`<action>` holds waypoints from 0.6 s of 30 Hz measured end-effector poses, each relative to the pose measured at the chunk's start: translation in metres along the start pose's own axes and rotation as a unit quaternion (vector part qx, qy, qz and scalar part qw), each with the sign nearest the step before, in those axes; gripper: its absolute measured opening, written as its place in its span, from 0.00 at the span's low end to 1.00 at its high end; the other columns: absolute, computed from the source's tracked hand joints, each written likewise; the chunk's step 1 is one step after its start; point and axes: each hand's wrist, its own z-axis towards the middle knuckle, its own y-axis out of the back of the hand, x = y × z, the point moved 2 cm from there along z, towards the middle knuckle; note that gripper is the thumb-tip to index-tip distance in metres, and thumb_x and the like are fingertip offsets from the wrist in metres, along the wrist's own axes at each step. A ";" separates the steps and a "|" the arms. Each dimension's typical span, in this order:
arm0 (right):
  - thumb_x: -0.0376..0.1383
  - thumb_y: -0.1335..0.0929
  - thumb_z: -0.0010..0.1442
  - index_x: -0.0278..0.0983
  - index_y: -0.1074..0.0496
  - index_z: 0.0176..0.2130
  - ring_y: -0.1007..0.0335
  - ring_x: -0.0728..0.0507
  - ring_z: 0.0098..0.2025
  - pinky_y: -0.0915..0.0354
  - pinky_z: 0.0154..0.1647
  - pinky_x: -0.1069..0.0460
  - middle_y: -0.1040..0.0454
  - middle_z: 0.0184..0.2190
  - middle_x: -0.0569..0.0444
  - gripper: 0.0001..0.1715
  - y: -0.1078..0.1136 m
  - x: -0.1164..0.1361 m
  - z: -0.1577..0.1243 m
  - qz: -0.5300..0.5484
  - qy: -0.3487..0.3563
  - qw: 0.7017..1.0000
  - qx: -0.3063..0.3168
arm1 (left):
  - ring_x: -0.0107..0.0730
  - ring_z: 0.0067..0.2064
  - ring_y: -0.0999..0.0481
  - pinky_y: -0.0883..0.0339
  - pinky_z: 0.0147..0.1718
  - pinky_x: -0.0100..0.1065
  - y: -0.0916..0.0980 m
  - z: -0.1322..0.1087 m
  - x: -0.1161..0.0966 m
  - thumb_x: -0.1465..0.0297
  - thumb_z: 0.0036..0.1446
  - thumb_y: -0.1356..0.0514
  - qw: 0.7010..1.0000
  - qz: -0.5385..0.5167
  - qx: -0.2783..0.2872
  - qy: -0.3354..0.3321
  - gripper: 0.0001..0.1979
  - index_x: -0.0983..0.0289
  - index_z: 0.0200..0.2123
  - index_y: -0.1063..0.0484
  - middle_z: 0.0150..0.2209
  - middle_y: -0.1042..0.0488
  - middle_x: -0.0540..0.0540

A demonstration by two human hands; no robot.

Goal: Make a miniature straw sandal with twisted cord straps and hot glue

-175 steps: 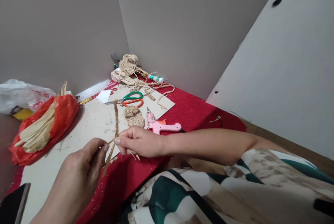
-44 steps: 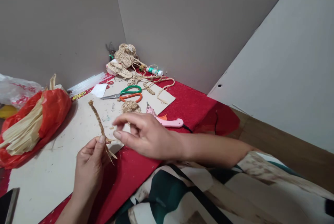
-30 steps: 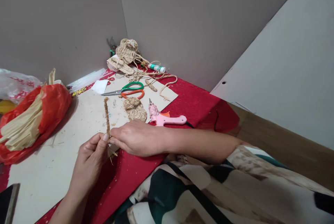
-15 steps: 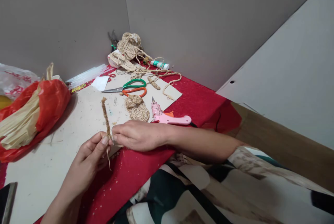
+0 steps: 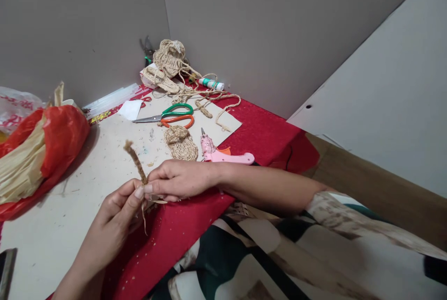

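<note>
both hands meet over the near edge of the red-clothed table (image 5: pixel 272 132), fingertips touching. the l hand (image 5: pixel 117 209) pinches the lower end of a braided straw cord (image 5: pixel 135 162) btw thumb and forefinger. the r hand (image 5: pixel 176 180) comes in from 3 o'clock and closes its thumb and fingers on that same spot, so both are clamped on the cord. the cord is held in the air above a cardboard sheet (image 5: pixel 80 183), tilted toward 11 o'clock w/ its frayed tip up. a few loose strands (image 5: pixel 144 221) hang from the pinch toward 6 o'clock. from the hands: at 12 o'clock a small coiled woven piece (image 5: pixel 180 144) lies on the sheet. just past it are scissors w/ green handles (image 5: pixel 174 110) and a 2nd pair w/ orange handles (image 5: pixel 179 121), touching each other. at 1 o'clock, just beside the coil, lies a pink glue gun (image 5: pixel 225 156), nozzle pointing away. farther at 12 to 1 o'clock, in the wall corner, is a heap of woven pieces and cord (image 5: pixel 169 60) w/ a glue tube (image 5: pixel 211 84) next to it. at 9 to 10 o'clock a red plastic bag (image 5: pixel 57 134) holds pale husk strips (image 5: pixel 21 176), w/ a white bag (image 5: pixel 17 104) behind it. clear glue sticks (image 5: pixel 111 98) and a white paper scrap (image 5: pixel 130 110) lie at 11 o'clock.
</note>
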 end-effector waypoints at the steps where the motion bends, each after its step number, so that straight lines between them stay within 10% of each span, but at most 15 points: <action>1: 0.37 0.37 0.70 0.34 0.39 0.26 0.47 0.56 0.18 0.45 0.23 0.58 0.41 0.16 0.66 0.20 0.000 -0.001 0.000 0.032 -0.007 0.999 0.003 | 0.23 0.21 0.48 0.51 0.19 0.26 0.000 -0.001 -0.001 0.58 0.58 0.36 1.000 0.001 -0.003 -0.006 0.13 0.62 0.31 0.27 0.22 0.41 0.45; 8: 0.36 0.37 0.63 0.34 0.36 0.24 0.49 0.56 0.13 0.51 0.16 0.58 0.38 0.13 0.65 0.16 -0.001 -0.010 0.004 0.075 -0.041 0.995 -0.060 | 0.31 0.27 0.34 0.36 0.27 0.30 -0.002 -0.001 -0.015 0.55 0.57 0.36 0.992 0.106 -0.020 -0.066 0.15 0.61 0.36 0.21 0.24 0.30 0.51; 18: 0.30 0.37 0.53 0.33 0.29 0.23 0.43 0.54 0.16 0.46 0.19 0.58 0.37 0.13 0.63 0.10 -0.005 -0.018 0.012 0.018 -0.007 0.979 -0.204 | 0.30 0.23 0.36 0.41 0.21 0.29 -0.005 -0.009 -0.005 0.52 0.57 0.38 0.980 0.154 -0.100 -0.070 0.31 0.62 0.59 0.28 0.23 0.29 0.50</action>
